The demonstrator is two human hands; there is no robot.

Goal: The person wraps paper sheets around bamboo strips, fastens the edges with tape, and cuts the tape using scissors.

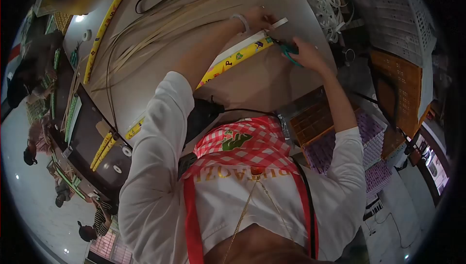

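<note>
My left hand [260,20] is above the end of a yellow printed strip [238,62], its fingers closed around a white strip [280,23] whose tip pokes out past them. The white strip runs along the upper edge of the yellow one. My right hand [312,55] grips teal-handled scissors [290,54]. Their dark blades point left at the end of the yellow strip; whether they touch it I cannot make out.
Thin tan strips [160,31] lie across the table [257,87]. Another yellow printed strip [108,26] curves at the left. A heap of white strips [320,2] sits at the upper right. Purple-patterned crates [325,152] stand near my right elbow. Other people sit at the far left.
</note>
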